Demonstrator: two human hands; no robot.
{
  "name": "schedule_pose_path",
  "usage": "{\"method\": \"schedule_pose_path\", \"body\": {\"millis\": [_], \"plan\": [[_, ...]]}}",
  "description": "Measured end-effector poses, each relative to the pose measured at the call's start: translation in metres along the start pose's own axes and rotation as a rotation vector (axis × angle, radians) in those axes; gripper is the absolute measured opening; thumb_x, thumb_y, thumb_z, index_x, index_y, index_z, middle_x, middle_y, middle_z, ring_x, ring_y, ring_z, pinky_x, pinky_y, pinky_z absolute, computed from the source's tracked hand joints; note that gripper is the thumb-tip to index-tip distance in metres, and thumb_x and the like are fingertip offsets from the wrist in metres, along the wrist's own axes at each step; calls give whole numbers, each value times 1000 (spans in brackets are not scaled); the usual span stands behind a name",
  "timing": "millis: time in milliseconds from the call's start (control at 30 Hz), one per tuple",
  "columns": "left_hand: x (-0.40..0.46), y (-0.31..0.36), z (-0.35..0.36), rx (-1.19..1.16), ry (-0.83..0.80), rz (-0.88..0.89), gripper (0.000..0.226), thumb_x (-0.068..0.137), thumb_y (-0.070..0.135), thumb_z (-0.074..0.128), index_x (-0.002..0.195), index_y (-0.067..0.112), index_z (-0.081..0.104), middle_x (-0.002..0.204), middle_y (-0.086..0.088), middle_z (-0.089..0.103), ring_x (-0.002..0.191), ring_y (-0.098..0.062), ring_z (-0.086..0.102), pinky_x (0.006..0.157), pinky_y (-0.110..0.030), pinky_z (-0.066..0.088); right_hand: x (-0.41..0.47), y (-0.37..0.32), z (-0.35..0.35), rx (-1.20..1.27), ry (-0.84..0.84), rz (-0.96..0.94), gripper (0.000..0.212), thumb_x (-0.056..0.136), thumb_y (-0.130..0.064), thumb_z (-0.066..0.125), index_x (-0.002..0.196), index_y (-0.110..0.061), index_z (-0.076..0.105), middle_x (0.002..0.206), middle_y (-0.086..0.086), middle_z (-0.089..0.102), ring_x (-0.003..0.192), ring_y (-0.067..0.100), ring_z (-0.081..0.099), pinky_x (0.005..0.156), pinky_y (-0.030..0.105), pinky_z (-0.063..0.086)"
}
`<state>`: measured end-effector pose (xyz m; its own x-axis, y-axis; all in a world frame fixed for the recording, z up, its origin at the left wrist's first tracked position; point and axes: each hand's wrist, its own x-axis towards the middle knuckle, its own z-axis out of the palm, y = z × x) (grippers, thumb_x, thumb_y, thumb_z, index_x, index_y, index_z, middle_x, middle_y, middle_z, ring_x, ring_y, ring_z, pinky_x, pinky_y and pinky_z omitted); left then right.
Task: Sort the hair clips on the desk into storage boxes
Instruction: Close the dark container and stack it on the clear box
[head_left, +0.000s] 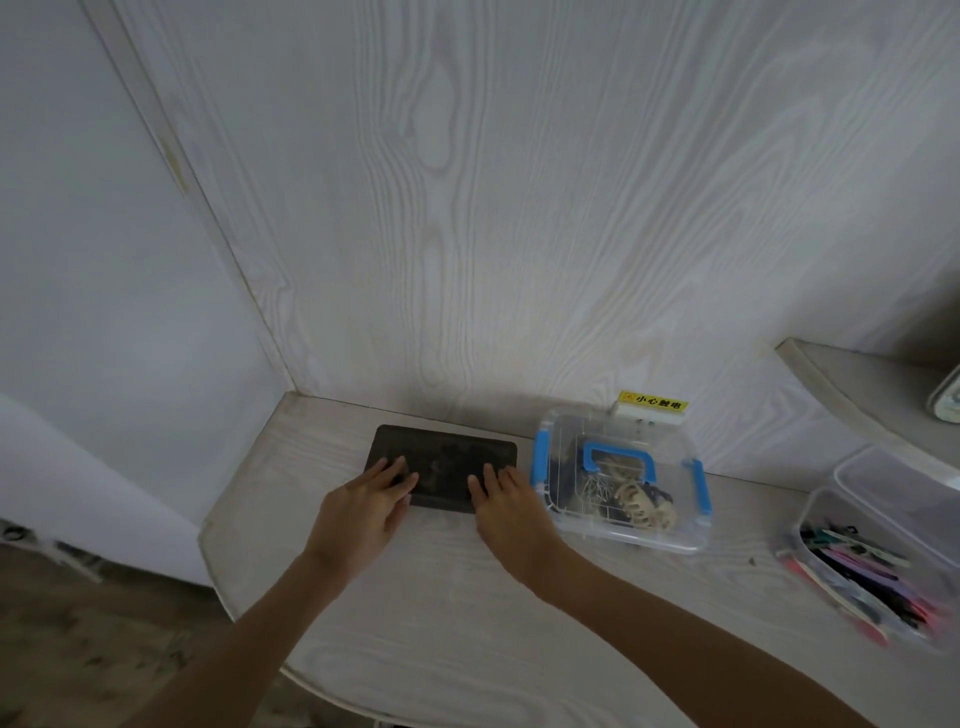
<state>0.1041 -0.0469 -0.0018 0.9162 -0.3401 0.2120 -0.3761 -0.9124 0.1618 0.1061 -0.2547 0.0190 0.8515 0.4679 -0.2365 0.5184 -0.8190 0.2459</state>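
A dark flat rectangular box (444, 457) lies on the pale wooden desk (467, 613) near the back wall. My left hand (363, 506) rests on its left part with straight fingers, and my right hand (506, 506) presses its right front edge the same way. Right of it stands a clear storage box (621, 480) with blue latches and a blue handle, lid on, claw clips visible inside. At the far right an open clear box (878, 561) holds several coloured flat hair clips.
A white socket block with a yellow warning label (653, 406) sits against the wall behind the clear box. A raised shelf (852, 384) juts in at the right. The desk's rounded edge drops to the floor at the left.
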Motion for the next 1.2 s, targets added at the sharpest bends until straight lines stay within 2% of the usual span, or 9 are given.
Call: {"method": "schedule_pose_path", "body": {"millis": [133,300,533,700,800,900,1000,1067,1200], "plan": [[5,8,-4,-250,68,-371,28,89,20,60,117,17,61,115,-3,66,105,-19,62,89,-34,53,5,16,-21,84,132,73,51,88,-47,51,115,-5,59,124,17,56,127,34,37,113,48,13],[5,2,-4,-536,-123,-920,48,97,38,42,136,11,45,135,-12,53,123,-30,50,102,-41,39,13,24,-32,-7,-80,213,72,95,-57,21,116,-1,61,155,22,13,145,33,-6,114,54,-9],[6,-24,-5,-641,-173,-943,32,98,17,39,113,2,63,111,-20,64,88,-29,54,81,-32,40,18,3,-30,-4,-173,309,73,96,-56,15,106,-7,68,155,22,15,144,35,-12,111,56,-16],[-17,-44,-7,-830,-133,-1040,27,96,10,45,98,-4,68,107,-28,65,100,-42,61,89,-38,43,13,-8,-29,332,-115,314,56,98,-48,25,101,-12,69,155,13,22,146,29,-6,109,54,-20],[-19,-49,-18,-1020,-21,-1106,29,92,5,53,110,-17,60,114,-31,62,104,-45,60,98,-45,44,3,-9,-38,557,26,349,47,97,-45,33,109,-12,64,144,8,42,145,26,10,115,50,-10],[-8,-40,-54,-1267,80,-1031,42,54,20,90,72,-12,71,88,-19,71,76,-25,73,71,-34,59,-10,5,-54,810,238,429,37,95,-41,41,107,-13,63,121,4,59,129,20,37,114,39,15],[26,4,-96,-1347,52,-867,26,85,-1,62,98,-23,60,108,-24,59,52,-4,67,67,-27,57,-27,38,-61,999,425,572,30,92,-46,45,88,-23,63,91,-1,63,98,17,55,100,38,40],[50,36,-108,-1344,38,-774,31,91,-11,44,114,-31,43,120,-29,49,70,-18,72,81,-39,54,-43,68,-59,1083,500,684,32,91,-46,47,89,-21,67,85,2,67,85,19,62,88,43,51],[81,95,-98,-1300,-79,-716,28,91,-2,52,113,-20,54,122,-31,56,96,-31,68,96,-48,48,-85,126,-44,1162,538,858,36,92,-39,50,103,-10,68,101,10,71,91,23,65,88,35,51]]}}
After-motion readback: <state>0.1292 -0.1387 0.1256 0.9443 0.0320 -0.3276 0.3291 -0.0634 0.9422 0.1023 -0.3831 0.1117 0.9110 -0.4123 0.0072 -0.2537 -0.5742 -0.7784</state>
